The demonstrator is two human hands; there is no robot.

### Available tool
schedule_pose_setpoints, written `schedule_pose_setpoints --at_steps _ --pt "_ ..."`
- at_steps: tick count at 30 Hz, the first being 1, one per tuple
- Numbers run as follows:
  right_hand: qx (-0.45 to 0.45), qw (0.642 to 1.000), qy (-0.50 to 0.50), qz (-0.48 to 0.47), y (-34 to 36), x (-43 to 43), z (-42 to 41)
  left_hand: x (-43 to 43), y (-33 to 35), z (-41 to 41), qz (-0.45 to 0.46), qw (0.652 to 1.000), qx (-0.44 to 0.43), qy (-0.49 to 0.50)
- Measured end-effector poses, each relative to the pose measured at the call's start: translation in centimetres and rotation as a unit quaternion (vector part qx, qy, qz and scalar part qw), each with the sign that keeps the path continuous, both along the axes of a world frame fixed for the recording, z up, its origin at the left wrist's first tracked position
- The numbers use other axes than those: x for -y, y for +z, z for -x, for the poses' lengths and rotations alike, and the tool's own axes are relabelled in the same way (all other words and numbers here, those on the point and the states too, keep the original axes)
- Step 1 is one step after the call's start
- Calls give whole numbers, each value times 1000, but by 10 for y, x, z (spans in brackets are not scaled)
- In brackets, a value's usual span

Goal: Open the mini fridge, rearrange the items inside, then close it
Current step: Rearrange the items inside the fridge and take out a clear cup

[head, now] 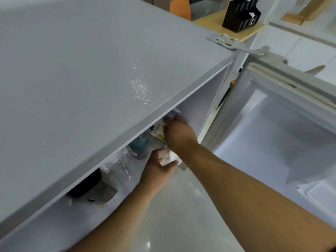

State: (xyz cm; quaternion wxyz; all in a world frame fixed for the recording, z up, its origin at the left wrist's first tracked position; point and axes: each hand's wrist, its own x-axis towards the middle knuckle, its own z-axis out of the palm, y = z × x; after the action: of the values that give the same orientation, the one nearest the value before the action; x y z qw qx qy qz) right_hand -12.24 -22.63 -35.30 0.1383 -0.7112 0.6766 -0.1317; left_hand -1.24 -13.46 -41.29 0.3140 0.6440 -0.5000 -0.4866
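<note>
Two hands inside the open fridge [109,70], door [283,128] swung right. Right hand [179,135] grips the white carton [158,132] on top, left hand [161,166] closes on its lower end, likely steadying it for a shift. Bottle [139,146] just beside it. The fridge top hides the shelves; the dark container [91,186] is blurred.

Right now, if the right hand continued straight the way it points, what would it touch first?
The right hand points into the fridge's upper right corner and already rests on the white carton. Beyond that, probably the white inner wall; depth is unclear.
</note>
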Motion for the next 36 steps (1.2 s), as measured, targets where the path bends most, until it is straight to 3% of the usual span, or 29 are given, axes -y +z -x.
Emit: schedule_pose_setpoints --at_steps 3,6,10,13,16,21,24,26,27,31,36 --pt "23 1000 -3 10 -5 4 0 14 5 3 -14 1000 -23 11" --pt "25 998 -15 57 -2 -9 1 16 12 -1 6 1000 12 29" --pt "46 974 47 215 12 -33 -7 -2 26 -18 45 971 17 236" --pt "135 982 24 133 23 -36 -23 0 41 -28 76 926 -47 367" --pt "91 989 23 111 30 -34 -33 19 54 -32 66 900 -106 417" --pt "41 983 57 170 41 -31 -42 40 53 -40 48 902 -106 415" --pt "162 987 18 12 31 -28 -48 43 54 -41 44 913 -117 389" --pt "256 961 -8 -100 24 -26 -45 42 57 -42 28 920 -96 380" --pt "282 953 -16 -112 22 -27 -42 40 59 -42 27 925 -82 371" --pt "325 942 -34 -80 20 -47 -28 22 68 -40 48 940 -43 335" --pt "338 936 -50 -82 7 -86 -8 -20 56 -31 37 946 -106 305"
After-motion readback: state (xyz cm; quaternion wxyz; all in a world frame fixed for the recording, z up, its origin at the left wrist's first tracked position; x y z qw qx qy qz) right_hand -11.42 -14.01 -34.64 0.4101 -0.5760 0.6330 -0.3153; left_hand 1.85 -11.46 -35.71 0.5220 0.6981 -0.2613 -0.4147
